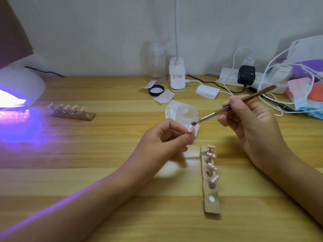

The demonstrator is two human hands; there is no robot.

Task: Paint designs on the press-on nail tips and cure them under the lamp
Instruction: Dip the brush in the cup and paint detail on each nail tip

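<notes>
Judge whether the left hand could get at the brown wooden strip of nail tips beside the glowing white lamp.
Probably yes: only bare wooden table lies between the left hand and the brown wooden strip. But its grip is pinching a small pink nail tip, which it should set down first.

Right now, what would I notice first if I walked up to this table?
The lamp glowing purple at the far left, spilling violet light on the wooden table. In the middle, the left hand pinches a nail tip while the right hand points a brush at it.
</notes>
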